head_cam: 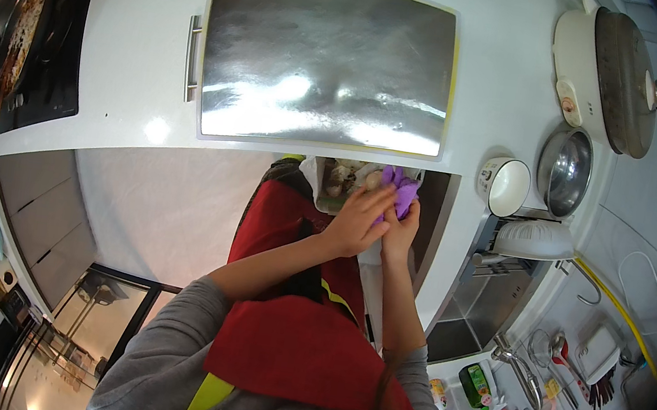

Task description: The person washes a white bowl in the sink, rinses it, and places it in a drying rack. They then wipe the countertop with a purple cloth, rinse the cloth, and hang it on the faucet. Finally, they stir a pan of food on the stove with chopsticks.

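Note:
My right hand (403,230) holds a crumpled purple glove or cloth (404,195), its thumb and fingers around the lower part. My left hand (358,221) lies against the left side of that purple thing, fingers stretched out and close together. Whether the left fingertips also grip it is hidden. Just beyond the hands, below the counter's edge, stands a container (328,204) with a white plastic liner (311,171). Pale roundish pieces (341,179) lie in it, too unclear to name.
A metal board (328,68) lies on the white counter (132,86). A frying pan (24,34) sits on the black hob (66,71). At right are an electric pan (621,82), a steel bowl (566,171), a white enamel bowl (508,188) and the sink (466,316).

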A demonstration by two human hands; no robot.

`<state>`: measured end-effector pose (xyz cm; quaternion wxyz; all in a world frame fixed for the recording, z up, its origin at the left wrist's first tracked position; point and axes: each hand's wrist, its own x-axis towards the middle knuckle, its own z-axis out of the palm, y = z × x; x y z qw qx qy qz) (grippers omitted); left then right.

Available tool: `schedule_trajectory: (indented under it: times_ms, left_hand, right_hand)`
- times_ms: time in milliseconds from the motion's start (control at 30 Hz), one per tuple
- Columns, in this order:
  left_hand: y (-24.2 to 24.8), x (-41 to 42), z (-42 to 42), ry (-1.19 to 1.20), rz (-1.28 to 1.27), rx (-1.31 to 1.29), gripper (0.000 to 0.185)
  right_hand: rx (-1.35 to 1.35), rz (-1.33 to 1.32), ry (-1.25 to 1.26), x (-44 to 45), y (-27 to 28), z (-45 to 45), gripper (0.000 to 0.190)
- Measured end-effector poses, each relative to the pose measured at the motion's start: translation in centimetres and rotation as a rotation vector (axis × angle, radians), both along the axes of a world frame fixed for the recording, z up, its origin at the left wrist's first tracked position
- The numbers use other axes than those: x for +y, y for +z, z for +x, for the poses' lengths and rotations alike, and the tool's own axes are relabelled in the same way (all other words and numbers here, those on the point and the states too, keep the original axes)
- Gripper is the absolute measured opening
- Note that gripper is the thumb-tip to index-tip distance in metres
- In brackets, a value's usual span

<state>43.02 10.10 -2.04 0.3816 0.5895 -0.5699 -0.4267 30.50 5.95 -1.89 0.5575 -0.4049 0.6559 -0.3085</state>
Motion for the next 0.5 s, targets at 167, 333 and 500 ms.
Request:
schedule_trajectory:
  times_ms: [167,333,500]
  left_hand:
    - [-0.6,-0.6,-0.1,0.084,0.114,-0.115,0.059]
    - [-0.8,-0.2,0.7,0.118,0.073,-0.22,0.058]
    - [-1.4,0.7,2.7,0.005,0.096,-0.376,0.057]
  right_hand:
    - [-0.021,0.039,-0.046,0.7,0.3,-0.5,0.031]
    - [-0.105,0.078,-0.151,0.7,-0.1,-1.0,0.028]
    - [-0.384,0.092,-0.281,1.1,2.0,-1.3,0.027]
